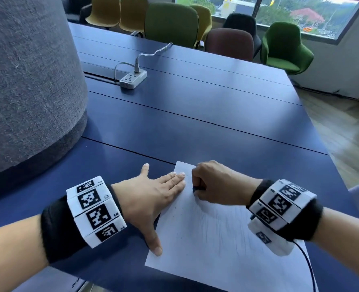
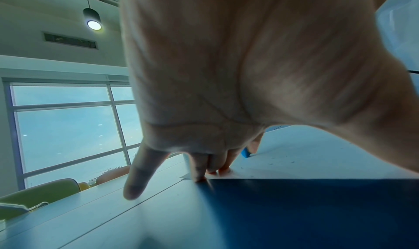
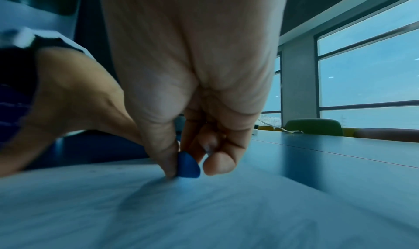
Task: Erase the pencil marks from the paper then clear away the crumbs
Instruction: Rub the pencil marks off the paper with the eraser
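A white sheet of paper (image 1: 214, 239) lies on the dark blue table (image 1: 195, 114), with faint pencil strokes and tiny dark crumbs (image 1: 179, 233) across it. My left hand (image 1: 153, 194) lies flat with straight fingers, pressing the paper's left edge; its fingertips (image 2: 213, 174) touch the sheet near the top corner. My right hand (image 1: 212, 186) pinches a small blue eraser (image 1: 195, 189) between thumb and fingers, its tip down on the paper near the upper edge. The eraser (image 3: 188, 166) shows clearly in the right wrist view and as a blue sliver (image 2: 245, 153) in the left wrist view.
A large grey fabric-covered column (image 1: 27, 81) rises at the left of the table. A white power strip (image 1: 133, 79) with a cable sits further back. Upholstered chairs (image 1: 172, 22) line the far side. A black cable (image 1: 307, 264) runs from my right wristband across the paper.
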Tool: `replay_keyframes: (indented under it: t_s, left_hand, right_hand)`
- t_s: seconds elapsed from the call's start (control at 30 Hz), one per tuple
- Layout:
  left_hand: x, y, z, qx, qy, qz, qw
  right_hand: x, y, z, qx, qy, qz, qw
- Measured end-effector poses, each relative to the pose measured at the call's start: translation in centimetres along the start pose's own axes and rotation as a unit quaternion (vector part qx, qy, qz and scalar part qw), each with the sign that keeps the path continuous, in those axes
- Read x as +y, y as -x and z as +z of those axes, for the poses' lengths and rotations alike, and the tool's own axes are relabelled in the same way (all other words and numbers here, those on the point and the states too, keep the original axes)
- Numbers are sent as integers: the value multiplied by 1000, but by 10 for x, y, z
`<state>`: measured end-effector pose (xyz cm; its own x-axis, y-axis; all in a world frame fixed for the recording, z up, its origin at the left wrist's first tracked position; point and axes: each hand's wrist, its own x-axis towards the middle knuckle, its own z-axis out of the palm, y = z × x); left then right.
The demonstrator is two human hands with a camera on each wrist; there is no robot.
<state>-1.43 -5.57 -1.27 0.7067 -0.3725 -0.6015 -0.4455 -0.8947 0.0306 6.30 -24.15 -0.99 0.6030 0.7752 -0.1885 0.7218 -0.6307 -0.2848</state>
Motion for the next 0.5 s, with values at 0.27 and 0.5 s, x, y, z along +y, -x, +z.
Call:
replay_keyframes:
  t_s: [0.27,0.5]
  left_hand:
    - [-2,-1,0,-3,11,0,1000]
    - [-1,0,1,0,14,-2,1000]
  right_hand:
    - [-10,1,-4,-16,-2,-2,1000]
    - [-32,20,11,-76,-17,-45,996]
